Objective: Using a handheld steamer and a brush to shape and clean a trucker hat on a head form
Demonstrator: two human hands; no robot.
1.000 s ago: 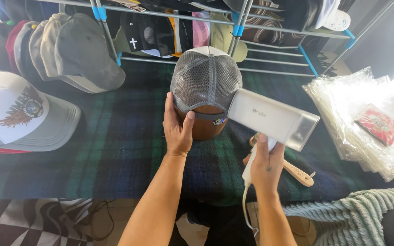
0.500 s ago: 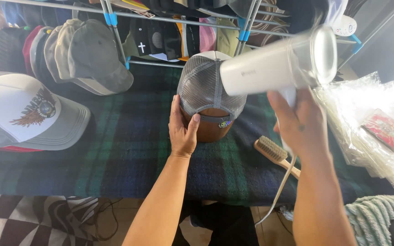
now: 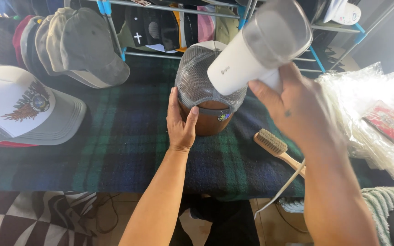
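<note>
A grey mesh-back cap (image 3: 197, 84) sits over a brown rounded form (image 3: 208, 119) on a dark green and blue plaid cloth (image 3: 128, 150). My left hand (image 3: 181, 120) grips the left side of the cap and the form. My right hand (image 3: 297, 107) is raised close to the camera and holds a white handheld steamer (image 3: 258, 45), whose wide grey nozzle end points up and right above the cap. A white cord (image 3: 281, 189) hangs down from the steamer.
A wooden brush (image 3: 277, 148) lies on the cloth right of the form. A white cap with an eagle print (image 3: 19, 107) and several grey caps (image 3: 76, 48) lie at the left. Clear plastic bags (image 3: 365, 109) with a red packet (image 3: 386, 120) lie at the right. A metal rack (image 3: 178, 9) with hats stands behind.
My right hand lifted the steamer from low beside the cap up over it and close to the camera. My left hand stayed on the cap.
</note>
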